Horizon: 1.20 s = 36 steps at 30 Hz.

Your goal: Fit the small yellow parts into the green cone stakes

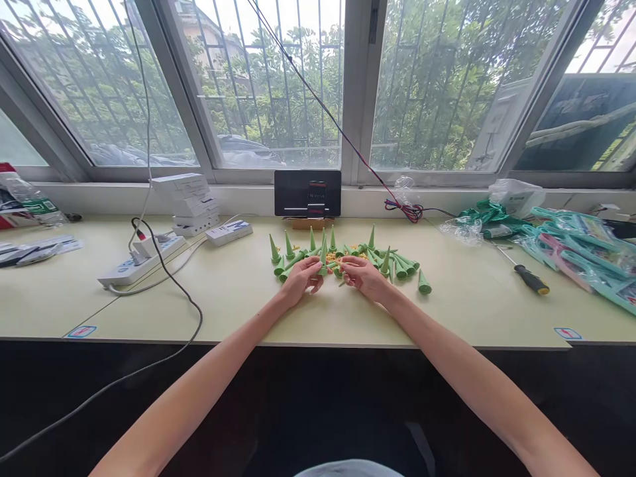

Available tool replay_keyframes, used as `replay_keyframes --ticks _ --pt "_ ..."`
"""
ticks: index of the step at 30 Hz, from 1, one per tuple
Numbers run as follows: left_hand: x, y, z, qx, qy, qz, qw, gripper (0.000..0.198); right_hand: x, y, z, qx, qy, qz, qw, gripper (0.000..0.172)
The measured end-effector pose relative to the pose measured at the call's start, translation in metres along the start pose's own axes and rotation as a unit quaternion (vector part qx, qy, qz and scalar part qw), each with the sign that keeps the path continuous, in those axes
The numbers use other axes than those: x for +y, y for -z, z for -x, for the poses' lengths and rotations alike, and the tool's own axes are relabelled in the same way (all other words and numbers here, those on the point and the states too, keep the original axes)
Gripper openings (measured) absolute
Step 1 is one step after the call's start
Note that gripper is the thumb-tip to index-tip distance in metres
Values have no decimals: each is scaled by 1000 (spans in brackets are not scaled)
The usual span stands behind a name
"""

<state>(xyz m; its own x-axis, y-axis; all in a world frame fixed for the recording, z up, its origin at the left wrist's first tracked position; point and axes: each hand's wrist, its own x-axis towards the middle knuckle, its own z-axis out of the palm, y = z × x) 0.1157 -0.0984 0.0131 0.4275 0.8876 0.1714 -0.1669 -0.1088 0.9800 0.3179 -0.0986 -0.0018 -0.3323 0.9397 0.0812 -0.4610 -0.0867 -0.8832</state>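
Clock centred on the hands, 12 toward the window. Left hand [301,275] grasps one green cone [323,253], thumb and fingers closed on its lower part, tip up, roughly upright. Right hand [366,275] pinches a small yellow piece [338,261] in its fingertips, just beside the held cone; whether piece and cone touch, can't tell. Piece too small to make out its shape. Held cone sits dead centre, between both hands, near the front edge of the pale tabletop [223,308].

Loose cones [405,265] spread in a cluster from 10 through 12 to 3, some standing on their wide ends, others lying on their sides. Lone cone [424,283] at 3, tilted, a little apart from the rest. More yellow bits [354,250] scattered among the cones, 12 to 1; partly hidden.

Surroundings: dark screen [293,192] at 12, on a brown stand [308,224], by the sill. White box stack [191,202] at 10, single white box [229,232] nearer on the same side. Power strip [144,262] at 9, plugs in, black cable [196,324] dropping over the edge toward 8. Wire bundle [410,211] at 2. Screwdriver [531,279] at 3, well apart, teal packages [586,252] just beyond.
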Motion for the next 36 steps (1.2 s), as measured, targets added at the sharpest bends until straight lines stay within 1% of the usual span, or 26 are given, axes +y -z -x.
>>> replay_keyframes --ticks 3,9,12,19,22,26,29,32,36 --pt "-1 0 -1 -3 1 -2 1000 27 0 0 0 -6 -5 11 1000 34" --pt "-2 -1 -1 -6 9 -10 1000 29 -2 -4 0 16 -4 33 999 32" --pt "-1 -1 0 -12 12 -10 1000 30 -2 -5 1 16 4 45 999 32" --pt "-1 -1 1 -22 14 -11 1000 33 -4 -4 2 10 32 59 998 32" --pt "-2 -1 0 -28 12 -6 1000 34 -4 -6 3 9 45 88 995 34" --pt "-2 -2 0 -34 -2 -7 999 35 -3 -9 4 1 97 154 983 34" --pt "-2 -2 0 -31 -11 -13 999 34 -1 -10 4 -17 125 180 976 33" --pt "-1 -3 1 -30 -15 -18 999 33 1 -9 3 -27 134 191 972 31" --pt "1 -5 2 -28 -13 -31 999 35 2 -8 2 -18 131 199 971 33"
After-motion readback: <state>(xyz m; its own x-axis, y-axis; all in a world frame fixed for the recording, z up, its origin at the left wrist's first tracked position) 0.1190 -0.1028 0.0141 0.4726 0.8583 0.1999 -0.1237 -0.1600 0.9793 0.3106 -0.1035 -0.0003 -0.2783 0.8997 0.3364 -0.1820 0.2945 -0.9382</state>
